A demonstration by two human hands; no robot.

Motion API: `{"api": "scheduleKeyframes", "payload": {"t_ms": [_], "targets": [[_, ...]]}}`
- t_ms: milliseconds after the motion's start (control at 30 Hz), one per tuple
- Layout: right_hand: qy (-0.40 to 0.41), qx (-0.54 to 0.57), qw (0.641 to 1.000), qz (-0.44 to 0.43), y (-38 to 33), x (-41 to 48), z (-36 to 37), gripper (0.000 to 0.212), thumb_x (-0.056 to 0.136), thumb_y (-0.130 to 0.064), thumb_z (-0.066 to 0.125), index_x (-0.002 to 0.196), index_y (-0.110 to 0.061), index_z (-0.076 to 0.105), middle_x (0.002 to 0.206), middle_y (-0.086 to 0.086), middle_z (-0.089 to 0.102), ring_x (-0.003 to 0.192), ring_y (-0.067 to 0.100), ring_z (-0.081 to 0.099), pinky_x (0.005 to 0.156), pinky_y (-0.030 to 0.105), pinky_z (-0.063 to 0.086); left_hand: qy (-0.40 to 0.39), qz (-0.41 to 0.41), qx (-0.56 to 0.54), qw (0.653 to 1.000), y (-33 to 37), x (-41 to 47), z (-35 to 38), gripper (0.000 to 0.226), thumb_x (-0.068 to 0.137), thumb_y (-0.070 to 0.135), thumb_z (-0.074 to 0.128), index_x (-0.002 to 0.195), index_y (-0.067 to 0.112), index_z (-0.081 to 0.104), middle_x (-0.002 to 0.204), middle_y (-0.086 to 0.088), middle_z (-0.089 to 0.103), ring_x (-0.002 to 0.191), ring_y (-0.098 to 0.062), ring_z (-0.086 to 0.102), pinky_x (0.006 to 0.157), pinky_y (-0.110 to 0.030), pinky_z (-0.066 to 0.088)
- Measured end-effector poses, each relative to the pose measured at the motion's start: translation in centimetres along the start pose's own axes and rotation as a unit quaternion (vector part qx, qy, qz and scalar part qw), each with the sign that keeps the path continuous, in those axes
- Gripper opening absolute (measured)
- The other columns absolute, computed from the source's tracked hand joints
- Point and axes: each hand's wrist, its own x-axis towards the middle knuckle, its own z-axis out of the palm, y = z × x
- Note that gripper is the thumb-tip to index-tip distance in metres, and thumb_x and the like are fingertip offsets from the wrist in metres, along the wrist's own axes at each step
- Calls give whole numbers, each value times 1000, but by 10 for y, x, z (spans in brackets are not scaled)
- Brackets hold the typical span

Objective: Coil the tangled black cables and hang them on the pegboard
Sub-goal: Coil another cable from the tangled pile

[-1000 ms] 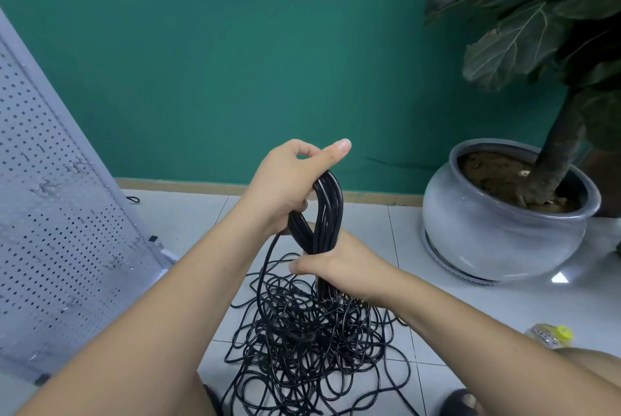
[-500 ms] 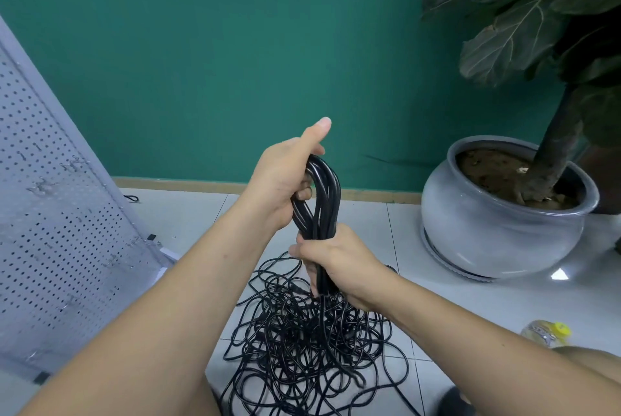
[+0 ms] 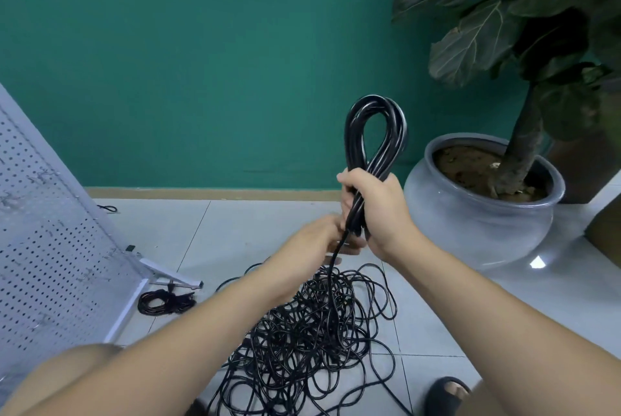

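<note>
My right hand (image 3: 376, 210) grips the waist of a coiled black cable bundle (image 3: 376, 133), whose loop stands upright above the fist. Just below and to the left, my left hand (image 3: 322, 241) holds the single strand that runs down from the bundle; its fingers are partly hidden behind the right hand. That strand drops into a big tangled heap of black cable (image 3: 312, 331) on the tiled floor. A white pegboard (image 3: 50, 247) leans at the left. A small coiled black cable (image 3: 164, 301) lies on the floor by its foot.
A grey ceramic pot (image 3: 484, 214) with a large-leaved plant stands at the right against the green wall. My knee (image 3: 67, 378) shows at the bottom left, and a foot in a dark sandal (image 3: 450, 395) at the bottom right. A short cable end (image 3: 107, 208) lies by the skirting.
The left hand has let go of the loop's top and dropped below the right hand onto the trailing strand. The right hand has risen with the bundle, and the view has shifted left.
</note>
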Motion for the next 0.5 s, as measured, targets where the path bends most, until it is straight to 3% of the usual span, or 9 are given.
{"api": "scheduleKeyframes", "payload": {"t_ms": [67, 133, 200, 300, 400, 500], "targets": [[22, 13, 1000, 1, -3, 2, -4, 36, 76, -27, 69, 55, -16, 42, 57, 9, 32, 54, 24, 25, 58, 47, 23, 2, 18, 34, 999, -8, -5, 13, 37, 99, 12, 43, 126, 24, 66, 116, 8, 79, 113, -7, 73, 107, -42, 51], [41, 20, 999, 2, -3, 2, -5, 34, 76, -27, 68, 57, -14, 43, 60, 10, 33, 57, 25, 26, 56, 44, 26, 31, 39, 80, 996, -16, -7, 21, 35, 103, 7, 40, 120, 28, 62, 109, 5, 80, 104, -6, 74, 103, -42, 54], [60, 15, 998, 1, -2, 0, -1, 31, 76, -27, 67, 60, -11, 45, 60, 11, 35, 59, 28, 31, 53, 36, 33, 46, 45, 121, 991, -24, -8, 30, 24, 110, 13, 38, 112, 29, 55, 93, -2, 79, 84, -11, 76, 91, -43, 60], [88, -1, 996, -18, 3, -3, 5, 37, 77, -27, 65, 67, 3, 45, 63, 15, 33, 58, 32, 37, 56, 43, 33, 39, 14, 222, 974, -25, -15, 42, 13, 114, 27, 39, 108, 22, 49, 76, 0, 68, 55, -11, 65, 62, -35, 54], [122, -57, 991, -25, 6, 4, 2, 45, 77, -29, 62, 74, 8, 36, 69, 14, 29, 63, 31, 34, 58, 45, 28, 16, 11, 302, 953, -17, -27, 50, 25, 114, 36, 40, 108, 16, 52, 80, -3, 63, 64, -25, 68, 60, -40, 52], [152, -123, 980, -48, 3, 16, -7, 38, 82, -25, 59, 68, -10, 28, 61, 4, 26, 63, 24, 30, 57, 41, 28, 8, 43, 358, 933, -5, -40, 46, 25, 110, 41, 49, 99, 22, 58, 82, 4, 63, 65, -14, 59, 58, -30, 44]]}}
